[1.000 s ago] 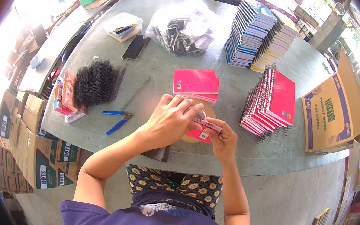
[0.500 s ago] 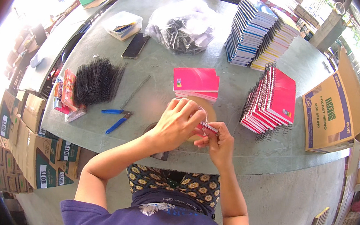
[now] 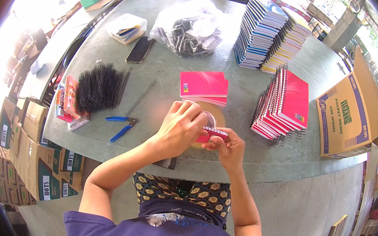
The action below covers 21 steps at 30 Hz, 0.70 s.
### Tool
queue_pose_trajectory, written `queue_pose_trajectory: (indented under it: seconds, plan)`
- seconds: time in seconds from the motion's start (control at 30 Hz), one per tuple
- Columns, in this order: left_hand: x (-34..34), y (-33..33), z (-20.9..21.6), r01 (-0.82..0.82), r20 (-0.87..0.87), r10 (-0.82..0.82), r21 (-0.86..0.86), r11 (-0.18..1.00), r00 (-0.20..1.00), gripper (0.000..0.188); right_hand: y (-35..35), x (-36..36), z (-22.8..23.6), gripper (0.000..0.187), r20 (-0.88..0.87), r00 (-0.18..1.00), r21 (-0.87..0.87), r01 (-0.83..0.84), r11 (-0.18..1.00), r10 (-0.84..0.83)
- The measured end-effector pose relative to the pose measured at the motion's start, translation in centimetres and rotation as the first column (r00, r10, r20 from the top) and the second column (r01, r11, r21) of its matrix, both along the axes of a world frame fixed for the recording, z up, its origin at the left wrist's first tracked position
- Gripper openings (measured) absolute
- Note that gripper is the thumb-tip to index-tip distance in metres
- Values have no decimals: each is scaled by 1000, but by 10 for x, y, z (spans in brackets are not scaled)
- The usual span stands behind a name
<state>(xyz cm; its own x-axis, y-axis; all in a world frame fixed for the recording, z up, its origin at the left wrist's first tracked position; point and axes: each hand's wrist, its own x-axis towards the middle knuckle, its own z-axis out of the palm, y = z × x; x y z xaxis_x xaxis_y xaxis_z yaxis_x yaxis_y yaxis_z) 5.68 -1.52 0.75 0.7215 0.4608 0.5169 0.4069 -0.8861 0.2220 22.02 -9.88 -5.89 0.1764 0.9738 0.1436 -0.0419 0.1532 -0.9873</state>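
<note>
A small red notebook (image 3: 213, 133) is held edge up just in front of me, its punched edge on top. My right hand (image 3: 230, 149) pinches its right end between thumb and fingers. My left hand (image 3: 180, 128) is closed at its left end, with the fingertips partly hidden behind the knuckles. Beneath the hands lies a large roll of tape (image 3: 220, 116). Just beyond it is a short stack of red memo pads (image 3: 203, 85). To the left are blue-handled pliers (image 3: 123, 125) and a single dark spiral coil (image 3: 141, 98).
Black coils (image 3: 101, 88) lie heaped at left beside a red packet (image 3: 71, 96). Farther back are a phone (image 3: 140, 50), a plastic tub (image 3: 126, 28) and a clear bag (image 3: 187, 30). Right stand coil-bound red notebooks (image 3: 284, 104), taller notebook stacks (image 3: 261, 32) and an open carton (image 3: 344, 116).
The notebook has turned so more of its punched edge and red cover shows. My hands have shifted slightly, the left a little leftward.
</note>
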Motion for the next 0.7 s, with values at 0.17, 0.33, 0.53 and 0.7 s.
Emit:
queue_pose_trajectory:
  seconds: [0.17,0.33,0.53,0.7]
  plan:
    - [0,0,-7,0,4,0,7,1000,1000,24,-3,-2,-3,28,-30,999,72,18,997,-16]
    - [5,-3,6,38,36,-36,-56,998,999,27,-6,1,1,31,-73,997,21,16,1000,-14]
    - [7,0,1,47,-53,-53,-103,994,997,26,-11,0,1,22,-181,981,-28,69,997,-73]
    - [17,-2,-1,89,-69,-104,-199,976,992,24,-12,6,-14,20,-12,999,-29,46,999,-47]
